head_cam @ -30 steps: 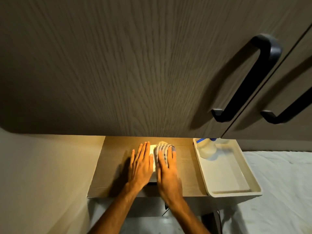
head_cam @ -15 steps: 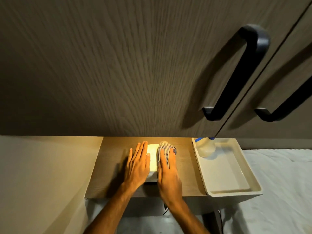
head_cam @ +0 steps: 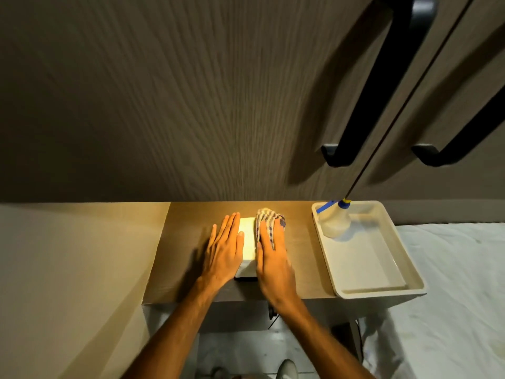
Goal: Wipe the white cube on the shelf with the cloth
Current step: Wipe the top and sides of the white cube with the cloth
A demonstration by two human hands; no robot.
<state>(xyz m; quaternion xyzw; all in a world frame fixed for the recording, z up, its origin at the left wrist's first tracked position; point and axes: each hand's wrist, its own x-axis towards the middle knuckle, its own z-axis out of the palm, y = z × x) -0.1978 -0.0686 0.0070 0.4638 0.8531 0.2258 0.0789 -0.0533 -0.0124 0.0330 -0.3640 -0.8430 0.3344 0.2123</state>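
The wiping is in progress. The white cube [head_cam: 247,239] is standing on the shelf [head_cam: 180,242]. The left hand [head_cam: 222,251], fingers straight, is steadying its left side. The right hand [head_cam: 273,258], also flat, is pressing the cloth [head_cam: 269,218] on its right side. The bare top probably needs wiping next.

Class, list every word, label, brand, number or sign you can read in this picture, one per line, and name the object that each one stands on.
None: no readable text shows anywhere in this view.
The spray bottle in the tray shows no label on the side facing the camera.
The white cube, the striped cloth and the cabinet doors bear no print, number or sign.
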